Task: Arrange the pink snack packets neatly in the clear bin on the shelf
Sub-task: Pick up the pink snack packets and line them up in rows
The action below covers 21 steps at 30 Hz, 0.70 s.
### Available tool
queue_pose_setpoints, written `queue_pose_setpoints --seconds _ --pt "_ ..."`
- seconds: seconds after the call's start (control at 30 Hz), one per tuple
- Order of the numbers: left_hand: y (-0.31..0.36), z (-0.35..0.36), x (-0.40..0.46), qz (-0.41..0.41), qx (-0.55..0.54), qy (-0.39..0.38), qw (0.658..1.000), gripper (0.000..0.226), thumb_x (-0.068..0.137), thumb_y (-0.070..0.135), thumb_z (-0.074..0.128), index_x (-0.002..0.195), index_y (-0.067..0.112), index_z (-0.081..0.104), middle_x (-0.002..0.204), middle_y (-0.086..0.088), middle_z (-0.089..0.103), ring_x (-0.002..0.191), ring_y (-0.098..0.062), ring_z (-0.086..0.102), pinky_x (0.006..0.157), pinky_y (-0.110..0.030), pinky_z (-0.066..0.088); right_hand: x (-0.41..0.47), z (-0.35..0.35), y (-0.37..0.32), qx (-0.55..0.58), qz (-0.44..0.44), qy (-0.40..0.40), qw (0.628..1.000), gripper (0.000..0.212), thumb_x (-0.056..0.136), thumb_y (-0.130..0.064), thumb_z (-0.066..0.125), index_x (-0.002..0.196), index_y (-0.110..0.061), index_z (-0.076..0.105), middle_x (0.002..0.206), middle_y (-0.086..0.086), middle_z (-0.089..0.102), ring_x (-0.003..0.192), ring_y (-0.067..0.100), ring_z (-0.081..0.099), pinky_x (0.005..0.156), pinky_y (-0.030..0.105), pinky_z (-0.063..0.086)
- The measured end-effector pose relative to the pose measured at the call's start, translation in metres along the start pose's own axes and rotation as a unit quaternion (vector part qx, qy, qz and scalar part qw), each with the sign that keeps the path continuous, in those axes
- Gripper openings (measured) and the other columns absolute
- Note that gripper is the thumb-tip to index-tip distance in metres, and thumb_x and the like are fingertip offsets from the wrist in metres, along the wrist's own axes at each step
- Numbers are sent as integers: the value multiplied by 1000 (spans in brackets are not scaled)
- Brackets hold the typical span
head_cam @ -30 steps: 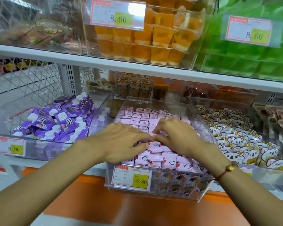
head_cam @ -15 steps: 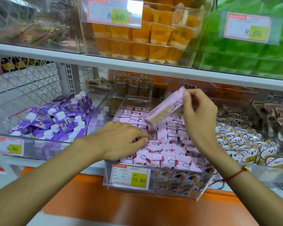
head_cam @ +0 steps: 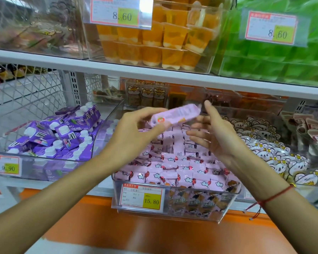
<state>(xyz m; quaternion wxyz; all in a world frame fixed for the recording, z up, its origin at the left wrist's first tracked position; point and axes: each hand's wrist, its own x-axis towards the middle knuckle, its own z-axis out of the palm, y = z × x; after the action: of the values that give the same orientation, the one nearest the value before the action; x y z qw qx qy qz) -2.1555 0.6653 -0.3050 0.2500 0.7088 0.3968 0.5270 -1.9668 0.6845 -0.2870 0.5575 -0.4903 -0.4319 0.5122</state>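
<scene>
shelf edge: orange front strip (head_cam: pixel 154 233) nearest cam, below the bins
clear bin: (head_cam: pixel 174 211) centre of lower shelf, front wall sticks out past shelf edge; price tag (head_cam: pixel 142 197) on front wall reads 15.80
pink snack packets: (head_cam: pixel 180 167) fill the bin, front rows lie flat & fairly lined up w/ cloud + balloon print, back rows smaller, looser; more packets w/ cartoon figure seen thru front wall lower down
left hand: (head_cam: pixel 134 136) raised over bin, thumb + fingers pinching left end of one lifted packet
lifted packet: (head_cam: pixel 174 114) pink, long, held above bin mid-air, roughly level, right end a bit higher; print blurred
right hand: (head_cam: pixel 215 136) palm facing left, fingers spread & relaxed, index pointing up just beside packet's right end; can't tell if touching, holds nothing
bracelet: red string (head_cam: pixel 275 196) on right wrist
left bin: purple cartons (head_cam: pixel 59 136) w/ white caps, jumbled pile; tag 9.90 (head_cam: pixel 5 166) on front
right bin: white bear-print packets (head_cam: pixel 275 151) w/ yellow flowers, just beside pink bin
far right: brown packets (head_cam: pixel 312 129), partly cut off
behind: small boxes w/ cartoon animal print (head_cam: pixel 147 94) at back of lower shelf
upper shelf: white board (head_cam: pixel 154 72); orange jelly cups (head_cam: pixel 162 43) in clear bin, tag 8.60 (head_cam: pixel 121 13); green packs (head_cam: pixel 275 55) to right, tag 8.60 (head_cam: pixel 272 29); blurry bin (head_cam: pixel 35 28) to left, contents unclear
</scene>
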Motion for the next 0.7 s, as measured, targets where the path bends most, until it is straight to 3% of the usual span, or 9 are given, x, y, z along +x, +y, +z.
queue_pose_setpoints --seconds 0.1,0.23,0.27,0.33,0.4,0.47,0.57,0.63,0.7 --pt "2 2 3 -189 -176 -8 966 24 89 33 60 110 24 69 104 3 69 88 -4 68 63 -17 55 1 -1 -1 -75 -34 4 997 51 88 -64 42 100 -18 61 88 -2 65 81 12 67 65 27 53" --pt "3 4 3 -247 -205 -24 947 32 90 40 56 105 16 69 102 -3 71 83 -9 71 59 -17 55 -5 3 1 -240 -220 2 946 41 87 -55 53 120 -30 50 123 -7 54 116 8 50 101 37 41" --pt "3 5 3 -236 -182 -24 954 33 90 42 55 103 16 70 98 -2 71 80 -8 71 58 -18 55 -8 3 1 -307 -289 -15 907 43 89 -50 54 127 -31 47 130 -7 50 124 8 42 106 38 36" --pt "1 6 3 -193 -112 -17 975 33 89 45 53 99 19 71 83 4 68 68 -5 68 57 -20 56 -13 3 4 -474 -398 -50 784 48 91 -44 49 136 -30 43 140 -8 42 134 10 28 114 41 19" --pt "-2 6 3 -121 -31 -13 992 29 89 47 52 95 26 71 68 14 63 60 2 61 58 -12 50 -14 5 8 -564 -431 -93 698 46 93 -38 45 138 -27 43 137 -9 45 134 12 27 114 38 9" --pt "-4 5 2 -85 10 -22 996 28 88 47 51 98 30 70 72 22 67 71 9 61 68 -8 46 -13 7 10 -567 -423 -123 697 40 95 -33 49 135 -27 47 118 -12 53 121 10 35 105 31 17" --pt "-8 3 3 -97 16 -18 995 33 88 47 48 110 26 62 95 14 70 90 2 63 86 -27 53 -8 4 8 -550 -421 -70 718 34 89 -33 59 122 -25 55 103 -12 56 101 9 44 87 28 33" --pt "-14 1 4 -45 130 -17 990 28 92 43 49 113 28 60 108 13 66 99 0 59 89 -27 50 -4 1 6 -493 -388 -10 779 31 87 -30 63 115 -22 54 102 -10 61 90 9 54 78 31 46" --pt "-19 0 3 12 278 -57 959 26 94 38 50 117 32 60 120 14 62 109 -6 56 89 -33 48 0 2 7 -382 -330 25 863 28 87 -28 65 110 -22 49 97 -12 62 82 2 60 74 26 50"
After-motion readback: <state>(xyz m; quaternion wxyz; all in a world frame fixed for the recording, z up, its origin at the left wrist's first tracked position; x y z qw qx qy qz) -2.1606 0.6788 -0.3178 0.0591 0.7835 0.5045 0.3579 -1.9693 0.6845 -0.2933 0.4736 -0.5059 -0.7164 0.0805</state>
